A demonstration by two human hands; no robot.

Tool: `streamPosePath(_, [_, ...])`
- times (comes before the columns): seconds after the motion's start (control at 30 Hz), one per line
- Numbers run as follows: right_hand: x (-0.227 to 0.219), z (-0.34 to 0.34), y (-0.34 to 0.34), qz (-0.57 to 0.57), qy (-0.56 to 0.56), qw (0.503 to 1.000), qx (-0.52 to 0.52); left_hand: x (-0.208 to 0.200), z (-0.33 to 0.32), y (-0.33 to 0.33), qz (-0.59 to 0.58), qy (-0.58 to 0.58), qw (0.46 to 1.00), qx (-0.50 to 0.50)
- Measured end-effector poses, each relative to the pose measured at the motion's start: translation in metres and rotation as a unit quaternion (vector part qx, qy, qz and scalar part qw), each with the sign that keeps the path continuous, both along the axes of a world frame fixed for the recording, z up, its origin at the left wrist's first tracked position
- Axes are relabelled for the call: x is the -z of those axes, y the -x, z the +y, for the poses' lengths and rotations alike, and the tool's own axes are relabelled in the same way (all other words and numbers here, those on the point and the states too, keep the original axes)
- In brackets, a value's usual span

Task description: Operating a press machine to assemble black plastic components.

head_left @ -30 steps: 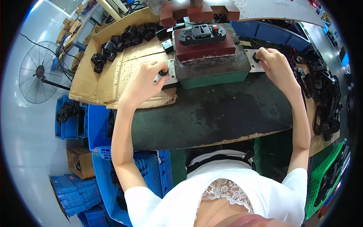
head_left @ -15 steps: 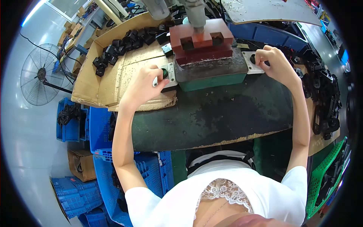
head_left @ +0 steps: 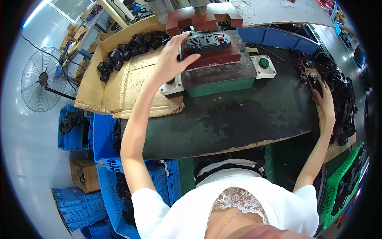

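At twelve o'clock, on a smooth maroon block (head_left: 215, 58) with a pale, flaky lower edge: a long black plastic part (head_left: 207, 42), round-ended, slotted, with a small red inset. Underneath, a heavy base (head_left: 223, 85), scuffed dark on top, green-painted in front. Above and behind, a notched maroon press head (head_left: 205, 18). Just before twelve, the left hand (head_left: 172, 59), thumb and fingers wide apart beside the part's left end; cannot tell if touching. Near three, the right hand (head_left: 325, 101), fingers bent at a heap of glossy black mouldings (head_left: 344, 93); cannot tell if gripping anything. At two, a pale control box (head_left: 266, 72) with a round green button (head_left: 264, 62). Toward half past ten, creased brown cardboard (head_left: 139, 75) with chunky black cubes (head_left: 115, 58).
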State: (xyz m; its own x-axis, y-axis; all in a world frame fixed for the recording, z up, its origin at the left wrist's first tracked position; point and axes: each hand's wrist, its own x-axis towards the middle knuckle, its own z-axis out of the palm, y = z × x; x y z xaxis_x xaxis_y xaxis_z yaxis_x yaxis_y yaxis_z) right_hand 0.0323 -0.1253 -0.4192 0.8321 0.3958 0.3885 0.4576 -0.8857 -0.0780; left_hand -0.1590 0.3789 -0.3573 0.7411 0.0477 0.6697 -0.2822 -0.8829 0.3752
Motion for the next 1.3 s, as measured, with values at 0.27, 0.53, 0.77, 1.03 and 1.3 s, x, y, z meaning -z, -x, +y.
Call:
streamPosePath(0.27, [-0.021,0.032,-0.011,-0.048,-0.049,0.996,-0.062,-0.012,0.003,-0.029,0.181,0.105,0.978,0.019])
streamPosePath(0.53, [-0.072,0.087,-0.001,0.125,-0.452,0.863,-0.189,-0.038,-0.005,0.044,0.039,0.019,0.999,-0.011])
streamPosePath(0.77, [-0.076,0.16,0.0,0.405,-0.583,0.53,-0.464,-0.025,0.034,0.191,0.016,0.072,0.951,-0.3])
streamPosePath(1.03, [-0.052,0.27,0.018,0.572,-0.551,0.361,-0.49,0.047,0.078,0.33,-0.005,-0.006,0.836,-0.549])
streamPosePath(1.3, [-0.067,0.287,0.022,0.478,-0.481,0.636,-0.37,0.084,0.088,0.353,-0.029,0.128,0.748,-0.651])
